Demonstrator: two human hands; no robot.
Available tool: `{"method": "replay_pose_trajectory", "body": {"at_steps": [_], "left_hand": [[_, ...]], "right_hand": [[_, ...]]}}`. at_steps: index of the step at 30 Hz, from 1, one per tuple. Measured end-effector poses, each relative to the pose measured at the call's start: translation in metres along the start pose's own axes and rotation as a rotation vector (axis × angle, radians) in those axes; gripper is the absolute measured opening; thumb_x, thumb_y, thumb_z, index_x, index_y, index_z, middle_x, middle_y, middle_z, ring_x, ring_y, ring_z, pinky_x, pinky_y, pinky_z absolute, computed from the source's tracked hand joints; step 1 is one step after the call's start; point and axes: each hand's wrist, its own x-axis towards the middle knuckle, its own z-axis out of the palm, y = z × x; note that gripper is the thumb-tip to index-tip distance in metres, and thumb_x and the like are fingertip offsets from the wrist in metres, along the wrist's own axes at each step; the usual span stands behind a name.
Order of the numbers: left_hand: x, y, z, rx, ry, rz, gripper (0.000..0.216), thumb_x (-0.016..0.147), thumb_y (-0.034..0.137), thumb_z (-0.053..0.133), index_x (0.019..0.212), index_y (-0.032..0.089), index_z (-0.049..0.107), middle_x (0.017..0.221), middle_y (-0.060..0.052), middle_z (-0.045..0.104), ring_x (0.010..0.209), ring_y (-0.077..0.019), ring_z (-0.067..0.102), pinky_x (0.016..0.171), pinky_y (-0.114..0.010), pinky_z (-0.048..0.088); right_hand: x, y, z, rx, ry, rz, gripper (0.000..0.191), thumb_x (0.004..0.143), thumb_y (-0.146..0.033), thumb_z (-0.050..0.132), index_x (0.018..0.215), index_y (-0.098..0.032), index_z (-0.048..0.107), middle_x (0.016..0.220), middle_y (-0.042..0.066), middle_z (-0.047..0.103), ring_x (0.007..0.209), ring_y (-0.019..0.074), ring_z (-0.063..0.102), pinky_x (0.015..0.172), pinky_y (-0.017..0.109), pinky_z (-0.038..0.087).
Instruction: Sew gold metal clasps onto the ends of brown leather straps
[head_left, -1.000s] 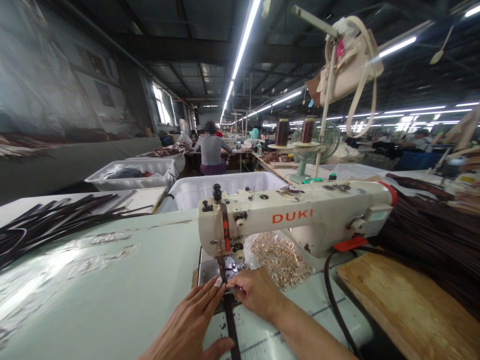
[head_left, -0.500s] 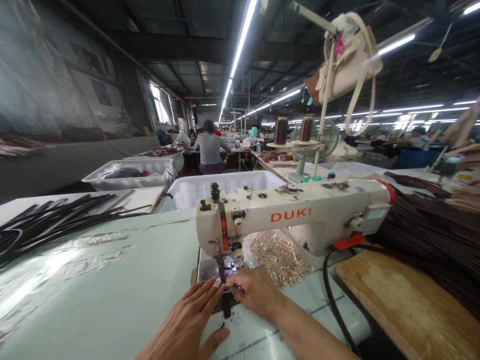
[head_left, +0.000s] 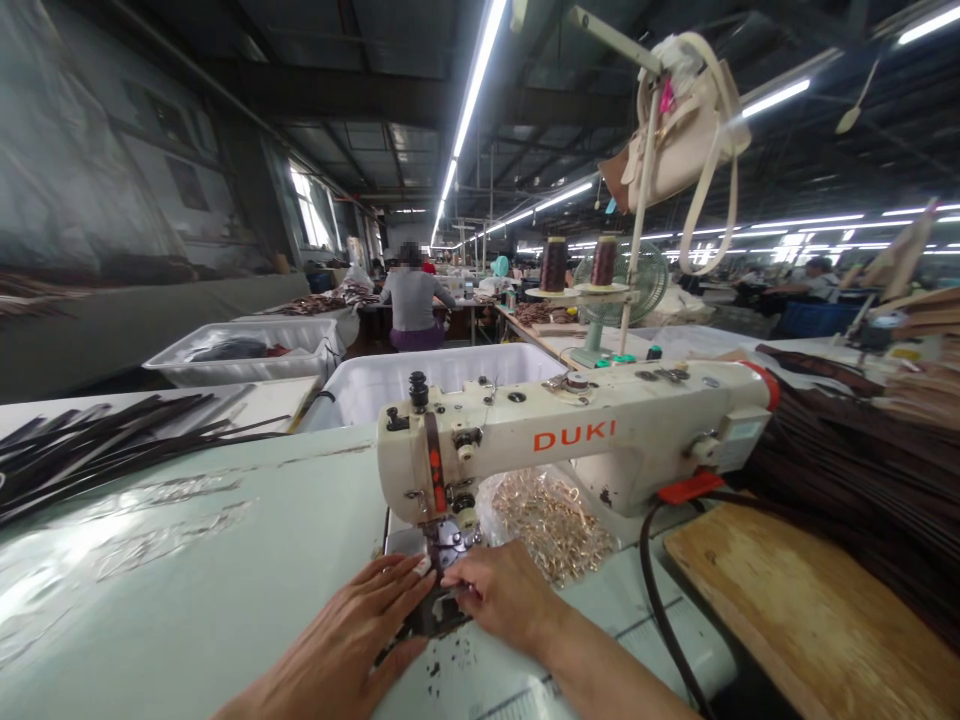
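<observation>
Both hands are at the needle of the sewing machine (head_left: 570, 440): left hand (head_left: 352, 640) lies flat and open on the dark strap (head_left: 431, 612), right hand (head_left: 499, 595) pinches its end, and the long tail that hung toward me a second ago is gone, so the strap has fed almost through.

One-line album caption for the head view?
Both hands, left and right, press a dark strap under a sewing machine.

Dark factory hall, ceiling strip lights (head_left: 471, 95), left-wall window (head_left: 309, 210), white bins (head_left: 247, 352)
</observation>
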Motion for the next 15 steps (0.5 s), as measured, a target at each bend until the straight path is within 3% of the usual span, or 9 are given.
{"method": "replay_pose_trajectory", "body": {"at_steps": [9,12,15], "left_hand": [[0.009,-0.031,0.000,-0.274,-0.052,-0.016,0.040,0.094,0.037,0.049,0.134,0.031,0.048,0.134,0.000,0.056,0.125,-0.0206,0.051,0.103,-0.035,0.047],[0.027,-0.049,0.001,-0.404,-0.049,-0.085,0.029,0.098,0.032,0.042,0.119,0.026,0.061,0.117,-0.001,0.068,0.110,-0.0178,0.062,0.096,-0.027,0.050],[0.044,-0.061,0.009,-0.407,-0.042,-0.115,0.037,0.100,0.033,0.032,0.103,0.021,0.067,0.098,-0.004,0.072,0.091,-0.0180,0.067,0.085,-0.026,0.054]], "right_hand": [[0.000,0.003,0.003,-0.003,0.003,0.016,0.018,0.084,-0.023,0.061,0.099,-0.031,0.068,0.096,-0.005,0.073,0.084,0.0164,0.068,0.072,0.024,0.043],[0.000,0.003,0.003,-0.007,0.001,0.017,0.018,0.083,-0.021,0.060,0.096,-0.030,0.068,0.095,-0.005,0.073,0.083,0.0162,0.068,0.070,0.024,0.043],[0.000,0.003,0.002,-0.007,-0.002,0.012,0.017,0.084,-0.022,0.059,0.096,-0.030,0.068,0.094,-0.006,0.073,0.082,0.0164,0.068,0.069,0.024,0.043]]}}
